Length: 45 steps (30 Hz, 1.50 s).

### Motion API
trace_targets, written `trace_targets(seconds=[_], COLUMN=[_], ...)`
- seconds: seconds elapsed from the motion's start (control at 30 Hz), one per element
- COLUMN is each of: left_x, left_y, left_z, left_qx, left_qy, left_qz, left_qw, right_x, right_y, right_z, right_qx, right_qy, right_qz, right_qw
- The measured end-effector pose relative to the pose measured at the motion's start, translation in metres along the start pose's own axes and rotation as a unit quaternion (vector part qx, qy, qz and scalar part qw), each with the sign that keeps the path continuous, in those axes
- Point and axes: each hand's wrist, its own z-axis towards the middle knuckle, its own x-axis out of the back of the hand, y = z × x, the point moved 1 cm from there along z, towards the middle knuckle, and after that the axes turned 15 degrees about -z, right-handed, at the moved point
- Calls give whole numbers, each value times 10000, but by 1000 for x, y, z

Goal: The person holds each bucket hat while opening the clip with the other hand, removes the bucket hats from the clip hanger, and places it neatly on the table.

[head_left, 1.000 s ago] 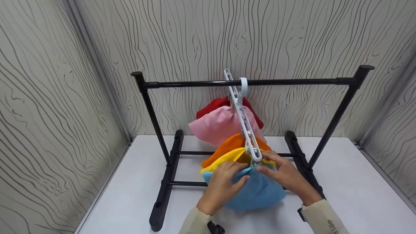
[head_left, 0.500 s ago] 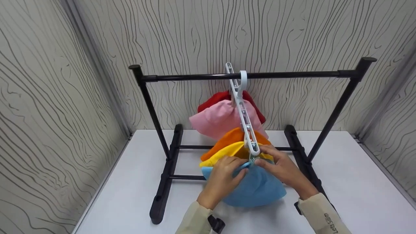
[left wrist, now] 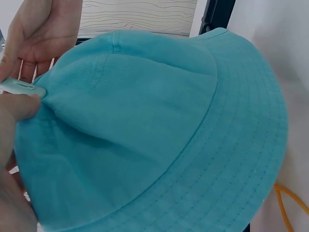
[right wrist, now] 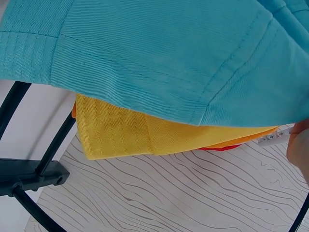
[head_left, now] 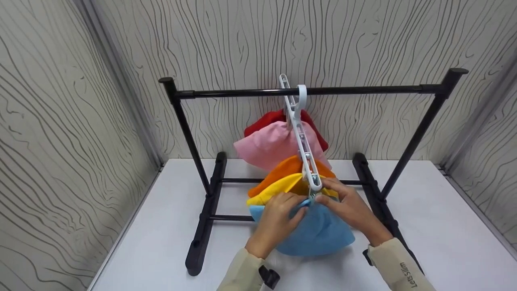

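Observation:
A light blue bucket hat hangs at the front end of a white hanger, its crown gathered at a pale clip. My left hand pinches the hat's fabric just left of the clip. With thumb and fingers, my right hand grips the clip under the hanger's front tip. Right behind are a yellow hat and an orange hat. Farther back on the same hanger hang a pink hat and a red hat.
The hanger's hook sits over the top bar of a black rack, whose feet stand on a white table. Wood-patterned panels rise behind and at the sides. An orange cord shows low in the left wrist view.
The head view has shifted, so the rack appears higher. My left thumb and fingers have come closer together on the blue hat's fabric by the clip. My right hand stays at the clip.

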Motion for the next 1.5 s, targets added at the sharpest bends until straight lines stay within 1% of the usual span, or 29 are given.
trace_targets(seconds=[0.1, 0.23, 0.33, 0.67, 0.87, 1.1, 1.33, 1.5], left_x=[-1, -2, -3, -5, -5, -5, -6, -6], left_y=[0, -1, -2, -1, 0, 0, -2, -2], left_z=[0, 0, 0, -2, -2, -2, -2, -2], left_qx=[-23, -215, -297, -2, 55, -78, -333, -318], left_qy=[45, 197, 291, 268, 291, 365, 484, 481], left_qz=[19, 7, -51, -219, -194, -161, -181, -172], left_qw=[10000, 9996, 9991, 9994, 9994, 9992, 9981, 9982], right_x=[-1, -2, -3, -4, -4, -4, -5, -5], right_y=[-1, -2, -3, -5, -7, -8, -8, -8], right_z=[0, 1, 1, 1, 2, 2, 4, 4], right_qx=[27, 79, 105, 58, 149, 127, 380, 340], right_qy=[16, 68, 91, 166, 250, 372, 512, 584], right_qz=[13, 14, 79, 153, 248, 186, 574, 517], right_qw=[10000, 9999, 9999, 9997, 9993, 9991, 9963, 9964])
